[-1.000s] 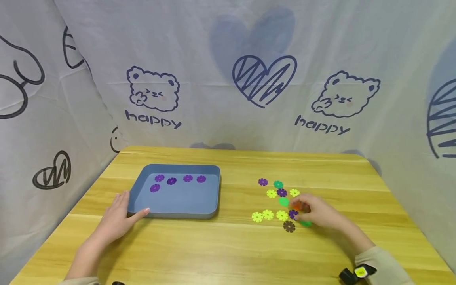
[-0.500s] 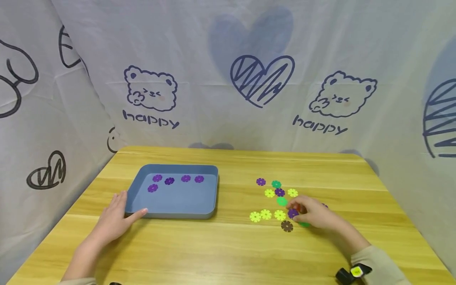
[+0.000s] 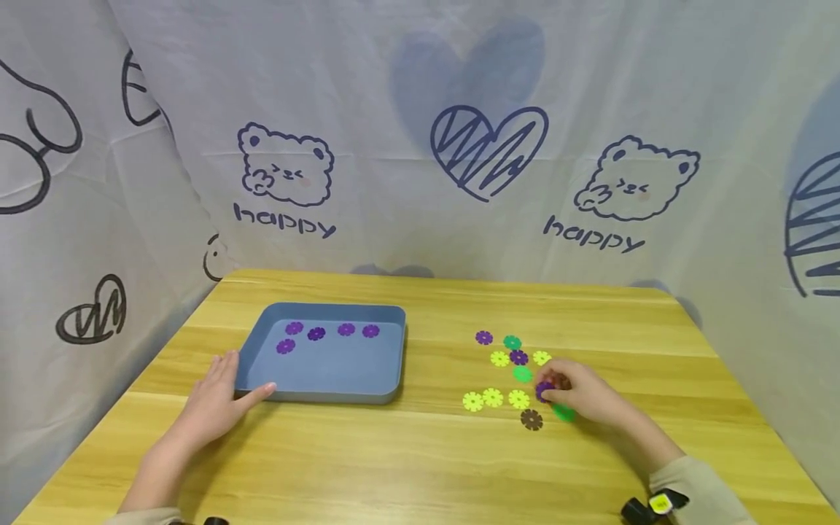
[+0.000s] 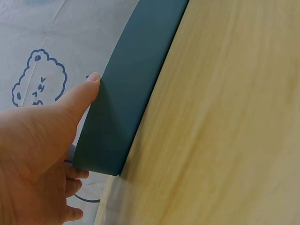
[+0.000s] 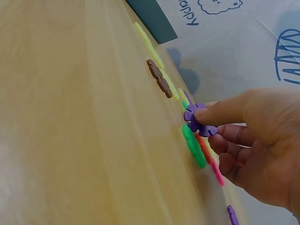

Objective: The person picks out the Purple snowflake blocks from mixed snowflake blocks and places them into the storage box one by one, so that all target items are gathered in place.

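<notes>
Held purple piece [image 5: 194, 124]: right of centre in the head view, face turned outward, seemingly raised from the table [image 3: 420, 467]; a second ago it lay just beside the end of the row of yellow pieces [image 3: 519, 399].
Right hand [image 3: 580, 390]: narrow grip, thumb on the face of the held purple piece, fingers behind it.
Colour match: the pinch now looks secure, which appears to set this piece apart from the mixed group; its purple is close to that of the five purple pieces [image 3: 316, 333].
Tray [image 3: 315, 375]: left of centre, with those five along the upper part of its floor, in the same arrangement as a second ago.
Left hand [image 3: 216, 401]: lower left, fingers extended along the tray's side, thumb on the near rim, closed round nothing; its pose matches the earlier frames.
Red piece [image 5: 205, 150]: orange-red showed beneath the fingers a second ago; the head view now scarcely shows it, while the right wrist view has it behind the green piece [image 5: 193, 146].
Brown piece [image 3: 531, 419]: lower right, below the yellow row, place unchanged.
</notes>
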A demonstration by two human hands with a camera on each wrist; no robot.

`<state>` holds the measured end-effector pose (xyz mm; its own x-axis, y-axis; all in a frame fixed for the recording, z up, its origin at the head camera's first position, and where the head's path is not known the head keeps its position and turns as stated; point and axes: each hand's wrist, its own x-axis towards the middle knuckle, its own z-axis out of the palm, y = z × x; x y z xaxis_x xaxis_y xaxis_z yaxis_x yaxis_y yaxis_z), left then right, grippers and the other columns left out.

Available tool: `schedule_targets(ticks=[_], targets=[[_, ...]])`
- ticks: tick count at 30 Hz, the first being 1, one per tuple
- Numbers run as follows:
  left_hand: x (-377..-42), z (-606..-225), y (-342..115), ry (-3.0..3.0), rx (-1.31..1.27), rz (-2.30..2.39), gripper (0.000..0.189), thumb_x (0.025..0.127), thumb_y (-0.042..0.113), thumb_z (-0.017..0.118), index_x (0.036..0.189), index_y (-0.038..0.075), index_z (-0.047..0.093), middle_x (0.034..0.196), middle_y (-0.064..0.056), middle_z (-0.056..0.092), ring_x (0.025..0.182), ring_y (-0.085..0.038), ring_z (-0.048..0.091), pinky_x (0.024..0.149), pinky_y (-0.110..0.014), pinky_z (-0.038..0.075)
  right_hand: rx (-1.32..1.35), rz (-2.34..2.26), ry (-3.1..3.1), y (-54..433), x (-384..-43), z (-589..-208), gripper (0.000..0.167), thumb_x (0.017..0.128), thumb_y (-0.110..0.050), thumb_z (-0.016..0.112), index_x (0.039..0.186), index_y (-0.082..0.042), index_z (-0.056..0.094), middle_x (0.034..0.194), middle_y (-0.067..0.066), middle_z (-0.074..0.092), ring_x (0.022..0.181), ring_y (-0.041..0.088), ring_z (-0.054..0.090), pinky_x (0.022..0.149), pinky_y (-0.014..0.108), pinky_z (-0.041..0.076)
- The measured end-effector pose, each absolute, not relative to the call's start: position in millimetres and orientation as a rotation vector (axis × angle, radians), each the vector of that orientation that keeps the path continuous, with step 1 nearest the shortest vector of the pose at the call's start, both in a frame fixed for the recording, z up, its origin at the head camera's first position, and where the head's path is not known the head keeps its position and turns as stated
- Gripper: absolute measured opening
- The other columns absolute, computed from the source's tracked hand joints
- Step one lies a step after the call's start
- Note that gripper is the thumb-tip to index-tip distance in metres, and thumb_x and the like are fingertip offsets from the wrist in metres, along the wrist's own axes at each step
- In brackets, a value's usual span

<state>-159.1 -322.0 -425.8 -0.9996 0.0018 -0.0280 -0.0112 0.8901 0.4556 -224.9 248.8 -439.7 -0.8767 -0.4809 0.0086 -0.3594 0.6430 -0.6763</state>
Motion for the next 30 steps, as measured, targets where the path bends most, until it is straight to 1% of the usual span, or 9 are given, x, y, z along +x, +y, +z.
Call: schedule_targets(ticks=[4,9,12,16,18,19,23,26,30], targets=[[-159.8,-425.4,-321.3,3.022,0.003,0.743,0.109,0.092,0.063,0.051,0.149,-0.016,0.004,0.154,-0.041,0.004,0.143,-0.057,0.0,0.108,-0.078,0.007,-0.642,-1.081,2.702,250.6,-225.3,-438.8,0.012,0.092,-0.009,0.063,0.103,-0.011,0.067,0.086,0.001,0.064,0.077,0.01,0.056,0.066,0.022,0.051],[-157.9,-426.4,-321.8,3.013,-0.004,0.756,0.108,0.092,0.062,0.051,0.149,-0.016,0.003,0.154,-0.041,0.002,0.143,-0.058,-0.001,0.108,-0.078,0.006,-0.625,-1.138,2.69,246.7,-225.6,-431.0,0.014,0.092,-0.011,0.063,0.105,-0.011,0.067,0.09,0.002,0.065,0.081,0.012,0.057,0.071,0.022,0.052],[-157.8,-426.8,-322.1,3.009,-0.01,0.762,0.109,0.092,0.063,0.051,0.149,-0.016,0.003,0.154,-0.041,0.002,0.143,-0.057,-0.002,0.108,-0.078,0.005,-0.632,-1.157,2.699,240.8,-225.0,-424.1,0.014,0.091,-0.013,0.065,0.105,-0.011,0.067,0.09,0.003,0.065,0.081,0.012,0.058,0.071,0.022,0.052],[-157.6,-425.2,-322.6,3.007,-0.013,0.751,0.11,0.092,0.064,0.051,0.149,-0.016,0.002,0.154,-0.041,0.002,0.143,-0.057,-0.001,0.108,-0.077,0.006,-0.589,-1.212,2.661,228.9,-225.1,-418.2,0.014,0.091,-0.017,0.066,0.105,-0.013,0.066,0.09,0.004,0.065,0.077,0.019,0.06,0.064,0.025,0.054],[-157.3,-424.1,-322.5,3.01,-0.01,0.745,0.11,0.092,0.064,0.051,0.149,-0.016,0.002,0.154,-0.041,0.002,0.143,-0.058,0.0,0.109,-0.077,0.006,-0.582,-1.255,2.626,221.8,-225.9,-415.9,0.015,0.092,-0.017,0.066,0.105,-0.012,0.065,0.091,0.006,0.065,0.079,0.023,0.061,0.064,0.028,0.055],[-156.9,-423.5,-322.2,3.01,-0.009,0.743,0.109,0.092,0.063,0.051,0.149,-0.016,0.002,0.154,-0.041,0.002,0.143,-0.058,0.0,0.109,-0.077,0.006,-0.582,-1.277,2.604,218.1,-226.8,-414.4,0.015,0.092,-0.018,0.066,0.106,-0.012,0.065,0.092,0.007,0.065,0.08,0.025,0.061,0.066,0.029,0.055],[-155.9,-422.0,-322.0,3.008,-0.01,0.74,0.109,0.092,0.063,0.05,0.149,-0.016,0.002,0.154,-0.041,0.002,0.143,-0.058,0.0,0.108,-0.077,0.006,-0.626,-1.358,2.531,200.5,-232.1,-408.5,0.02,0.091,-0.019,0.067,0.107,-0.009,0.064,0.094,0.008,0.065,0.087,0.027,0.063,0.073,0.032,0.057],[-155.8,-421.1,-321.3,3.01,-0.012,0.735,0.109,0.092,0.063,0.051,0.149,-0.016,0.003,0.154,-0.041,0.003,0.143,-0.058,0.001,0.109,-0.077,0.007,-0.677,-1.417,2.478,186.2,-237.0,-404.9,0.022,0.091,-0.017,0.068,0.109,-0.006,0.064,0.093,0.009,0.065,0.084,0.025,0.062,0.072,0.032,0.057],[-156.4,-420.4,-319.5,3.019,-0.005,0.732,0.109,0.092,0.063,0.052,0.149,-0.017,0.004,0.154,-0.042,0.004,0.143,-0.058,0.002,0.109,-0.077,0.007,-0.729,-1.477,2.422,165.7,-240.8,-401.2,0.022,0.09,-0.013,0.068,0.109,-0.003,0.064,0.091,0.008,0.064,0.08,0.016,0.061,0.072,0.028,0.057]])
